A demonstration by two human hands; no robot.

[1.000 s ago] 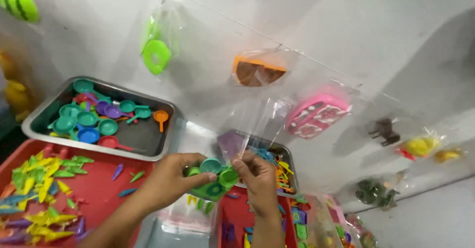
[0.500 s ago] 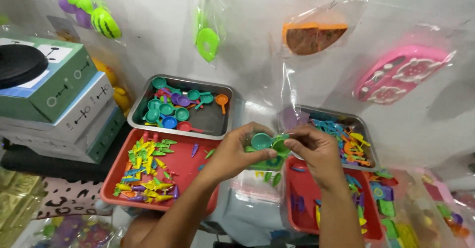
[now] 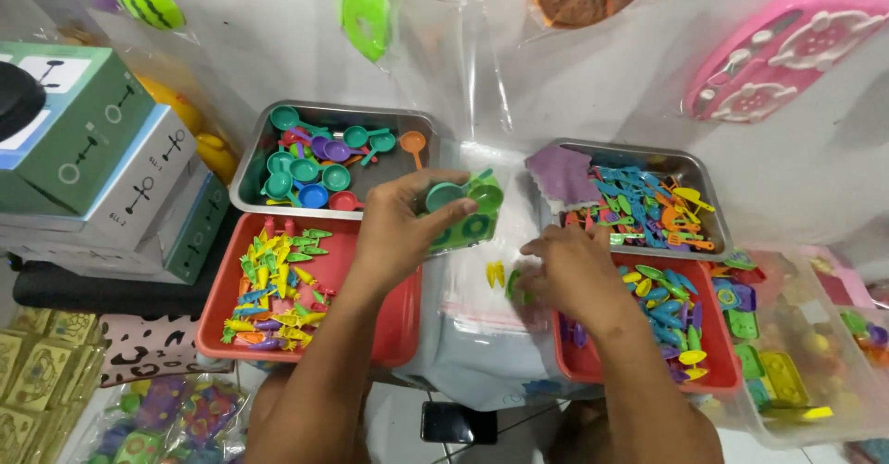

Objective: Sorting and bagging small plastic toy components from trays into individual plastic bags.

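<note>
Here your left hand (image 3: 398,232) is closed around a clear bag of toy pans (image 3: 463,209), glossy teal and bright green, held above the near edge of the metal tray (image 3: 250,172). Your right hand (image 3: 569,274) rests curled on the stack of clear bags (image 3: 468,320), fingertips pinching a small green piece (image 3: 512,283) beside a yellow one (image 3: 495,274).

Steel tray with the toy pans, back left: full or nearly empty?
Partly full. Toy pans cover the left half of the steel tray; bare metal shows on its right side.
</note>
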